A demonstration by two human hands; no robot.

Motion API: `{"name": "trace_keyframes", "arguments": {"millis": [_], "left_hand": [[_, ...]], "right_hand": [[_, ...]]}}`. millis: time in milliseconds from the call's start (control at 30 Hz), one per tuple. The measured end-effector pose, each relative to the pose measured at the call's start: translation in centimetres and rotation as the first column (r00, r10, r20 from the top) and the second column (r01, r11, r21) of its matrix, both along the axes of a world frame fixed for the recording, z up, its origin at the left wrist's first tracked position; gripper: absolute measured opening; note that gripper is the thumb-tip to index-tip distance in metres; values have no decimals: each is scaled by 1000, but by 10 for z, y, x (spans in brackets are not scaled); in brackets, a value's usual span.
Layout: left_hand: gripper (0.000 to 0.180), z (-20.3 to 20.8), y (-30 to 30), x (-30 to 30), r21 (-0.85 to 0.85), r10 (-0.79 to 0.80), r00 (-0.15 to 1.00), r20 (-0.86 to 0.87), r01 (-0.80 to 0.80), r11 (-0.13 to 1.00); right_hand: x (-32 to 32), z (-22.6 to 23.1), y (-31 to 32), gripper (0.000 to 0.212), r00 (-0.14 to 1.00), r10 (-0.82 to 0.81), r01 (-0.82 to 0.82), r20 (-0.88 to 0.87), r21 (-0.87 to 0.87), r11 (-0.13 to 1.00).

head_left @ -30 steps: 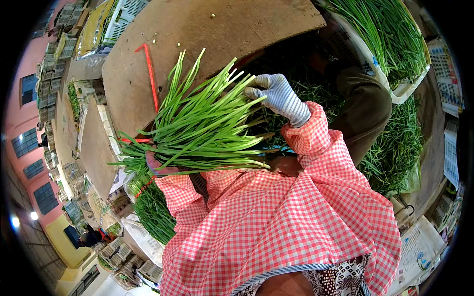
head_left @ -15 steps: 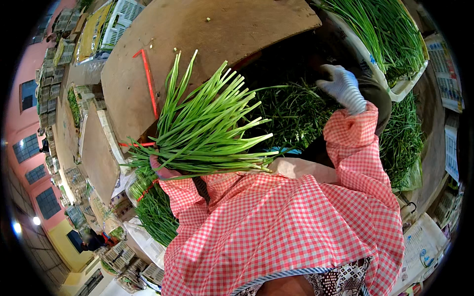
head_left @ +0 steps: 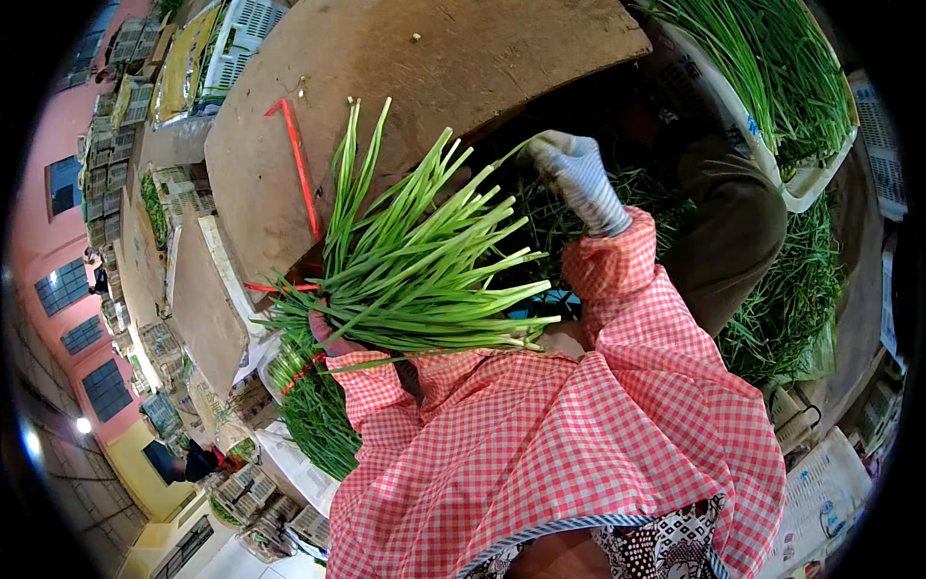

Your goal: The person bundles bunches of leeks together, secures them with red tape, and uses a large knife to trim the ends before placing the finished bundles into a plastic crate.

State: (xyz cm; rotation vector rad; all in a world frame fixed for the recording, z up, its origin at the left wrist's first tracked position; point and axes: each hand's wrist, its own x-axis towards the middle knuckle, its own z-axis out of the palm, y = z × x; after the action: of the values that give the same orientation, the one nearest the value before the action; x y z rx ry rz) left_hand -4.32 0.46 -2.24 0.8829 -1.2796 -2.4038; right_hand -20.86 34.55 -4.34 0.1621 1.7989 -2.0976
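Observation:
A large bunch of garlic chives (head_left: 424, 251) is fanned out before me, pale cut ends pointing up and to the right. My left hand (head_left: 330, 333) is wrapped round its leafy end, mostly hidden by the leaves. Just beyond the cut ends, my right hand (head_left: 569, 169), in a pale grey-blue glove, pinches the tip of a thin chive stalk (head_left: 509, 152) that runs out from the bunch. Under the right hand lies a dark heap of loose green leaves (head_left: 637, 198).
A brown wooden board (head_left: 424, 68) spans the far side, with a red tie strip (head_left: 299, 169) on it. At the far right stands a white crate (head_left: 801, 198) full of chives. Tied chives (head_left: 318, 425) lie at my left, more loose greens (head_left: 791, 299) at my right.
My right hand has moved left from above the loose heap to the bunch's cut ends, and its spread fingers have closed on a stalk. The left hand keeps its hold.

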Motion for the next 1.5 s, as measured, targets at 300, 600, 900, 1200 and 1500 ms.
{"name": "trace_keyframes", "arguments": {"millis": [300,600,900,1200,1500], "left_hand": [[46,4,1,-7,-13,-12,1000,-10,12,1000],[50,-1,-12,-5,164,-77,997,11,74,984],[52,5,-8,-2,22,-45,999,-10,45,999],[46,5,-4,-5,-20,49,999,15,-49,999],[26,-13,-40,3,154,-84,992,-91,97,983]], "right_hand": [[-31,18,-34,54,921,310,-304,-235,64,951],[-22,15,-61,39,960,258,-271,-105,-137,953],[-20,8,-65,31,975,204,-218,-91,-187,958],[-21,16,-37,50,934,280,-264,-222,100,959],[-28,6,32,31,878,-16,182,-479,301,936]]}}
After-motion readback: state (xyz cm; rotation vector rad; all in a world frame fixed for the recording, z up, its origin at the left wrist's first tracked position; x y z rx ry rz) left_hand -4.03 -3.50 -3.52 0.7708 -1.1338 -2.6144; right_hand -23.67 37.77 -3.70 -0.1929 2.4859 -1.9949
